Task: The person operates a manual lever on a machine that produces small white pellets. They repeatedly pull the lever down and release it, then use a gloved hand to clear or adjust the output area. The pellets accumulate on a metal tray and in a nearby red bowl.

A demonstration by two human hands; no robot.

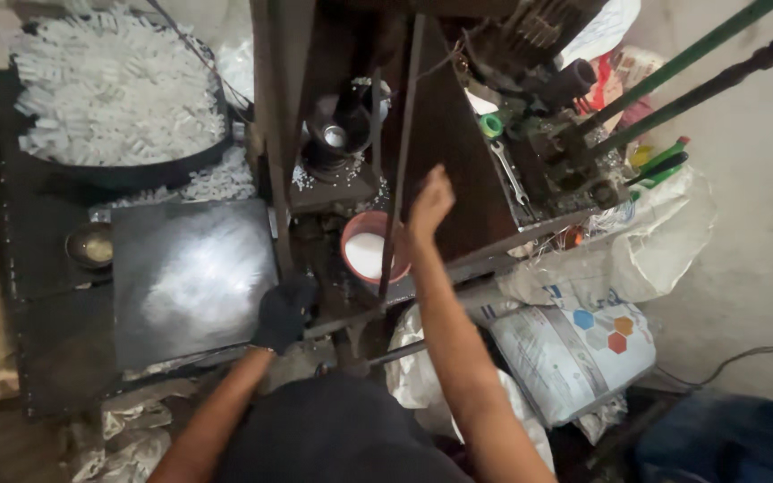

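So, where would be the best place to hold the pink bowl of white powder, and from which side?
Probably the near right rim of the pink bowl, reached from the person's side. A thin upright rod crosses the bowl and the machine frame overhangs behind, so that rim is freest.

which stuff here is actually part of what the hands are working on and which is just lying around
In use:
- left hand, in a dark glove, at the edge of the dusty dark metal plate
- right hand raised against the press machine
- pink bowl of white powder
- tray of white sticks

Lying about:
- spanner
- printed white sacks
- small metal cup
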